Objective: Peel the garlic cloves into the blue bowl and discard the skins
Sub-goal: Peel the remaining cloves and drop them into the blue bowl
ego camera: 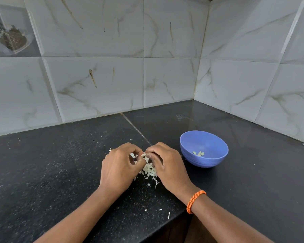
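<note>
Black speckled countertop, blue bowl right, garlic skins heaped centre

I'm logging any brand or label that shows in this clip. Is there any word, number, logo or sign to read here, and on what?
None can be read.
Blue bowl: plain, no print in view.
Orange wristband on the right wrist: braided cord, no lettering.
Wall tiles: only marble veins; the tile at top left bears a picture, not text.
Black counter: unmarked.
</note>
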Motion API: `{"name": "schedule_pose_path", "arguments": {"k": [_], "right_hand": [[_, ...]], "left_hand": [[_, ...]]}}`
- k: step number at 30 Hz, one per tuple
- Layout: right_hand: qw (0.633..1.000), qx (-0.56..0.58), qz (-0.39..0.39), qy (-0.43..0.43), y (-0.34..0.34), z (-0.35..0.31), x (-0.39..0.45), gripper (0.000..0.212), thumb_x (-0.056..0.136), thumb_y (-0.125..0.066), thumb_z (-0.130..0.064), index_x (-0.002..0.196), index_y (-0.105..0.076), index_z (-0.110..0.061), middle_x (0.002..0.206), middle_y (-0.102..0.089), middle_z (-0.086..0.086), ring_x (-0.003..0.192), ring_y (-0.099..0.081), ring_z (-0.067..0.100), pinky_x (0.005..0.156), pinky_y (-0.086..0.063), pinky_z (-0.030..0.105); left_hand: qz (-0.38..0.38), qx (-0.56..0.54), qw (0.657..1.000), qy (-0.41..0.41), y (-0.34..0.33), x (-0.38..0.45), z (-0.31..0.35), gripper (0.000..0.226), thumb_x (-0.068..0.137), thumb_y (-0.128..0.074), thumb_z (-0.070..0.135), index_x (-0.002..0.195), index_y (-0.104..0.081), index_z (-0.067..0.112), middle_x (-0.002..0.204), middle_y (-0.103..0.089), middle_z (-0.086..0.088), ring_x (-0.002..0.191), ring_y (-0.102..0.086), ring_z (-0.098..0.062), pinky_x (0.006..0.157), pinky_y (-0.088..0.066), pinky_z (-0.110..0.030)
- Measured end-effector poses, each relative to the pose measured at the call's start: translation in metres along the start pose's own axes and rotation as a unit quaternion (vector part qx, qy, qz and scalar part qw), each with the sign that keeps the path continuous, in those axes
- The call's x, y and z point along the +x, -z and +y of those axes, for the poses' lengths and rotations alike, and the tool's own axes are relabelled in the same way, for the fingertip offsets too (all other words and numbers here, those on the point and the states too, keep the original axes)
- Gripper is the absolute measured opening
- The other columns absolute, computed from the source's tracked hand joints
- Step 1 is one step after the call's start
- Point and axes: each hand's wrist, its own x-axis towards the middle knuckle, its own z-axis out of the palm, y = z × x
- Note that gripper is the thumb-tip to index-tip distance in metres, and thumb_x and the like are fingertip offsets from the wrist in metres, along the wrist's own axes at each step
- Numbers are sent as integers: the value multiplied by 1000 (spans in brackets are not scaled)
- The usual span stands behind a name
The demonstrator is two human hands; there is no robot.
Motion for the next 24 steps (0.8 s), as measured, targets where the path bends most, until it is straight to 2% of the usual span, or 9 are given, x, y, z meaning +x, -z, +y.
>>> {"name": "schedule_pose_path", "arguments": {"k": [4,7,10,13,16,20,24], "right_hand": [[998,52,-3,-20,0,3,0,11,105,-66,-16,106,-75,-21,95,-66,-15,82,-67,10,73,-58,40],[998,53,0,-24,0,3,0,9,106,-65,-19,105,-74,-23,96,-67,-14,82,-67,10,73,-58,42],[999,42,11,-17,0,1,1,7,107,-65,-23,104,-71,-24,94,-66,-13,84,-66,11,71,-57,41],[999,26,38,-24,2,-2,1,7,106,-64,-27,100,-68,-26,92,-64,-13,82,-65,11,68,-55,39],[998,-2,64,-27,4,-5,0,10,105,-64,-27,95,-64,-27,88,-61,-14,79,-64,12,64,-54,36],[998,-41,52,-8,4,-10,-2,11,103,-61,-32,93,-59,-28,88,-56,-15,76,-60,9,61,-52,35],[997,-65,42,16,3,-12,-4,14,103,-54,-40,96,-57,-29,92,-54,-15,76,-59,8,60,-53,38]], "left_hand": [[0,4,1000,0,-1,0,0,11,86,-73,39,77,-68,39,76,-67,24,71,-65,-1,57,-41,-24],[13,2,1000,2,-2,1,0,18,90,-75,28,76,-67,38,78,-67,25,70,-65,-5,55,-42,-25],[18,-7,1000,7,-1,0,2,19,92,-76,27,79,-69,39,85,-68,30,71,-65,-3,56,-42,-25],[-4,-33,999,6,1,-2,4,18,93,-75,24,92,-73,42,96,-71,31,76,-67,-3,66,-55,-32],[-25,-75,997,4,4,-4,7,25,91,-76,24,102,-75,46,104,-74,28,76,-72,-4,72,-60,-38],[-26,-128,991,25,3,-3,6,20,93,-79,22,93,-77,41,89,-77,23,62,-74,-9,69,-62,-47],[-16,-127,991,38,3,-3,6,19,92,-79,21,85,-76,38,71,-74,18,58,-71,-11,67,-62,-45]]}}
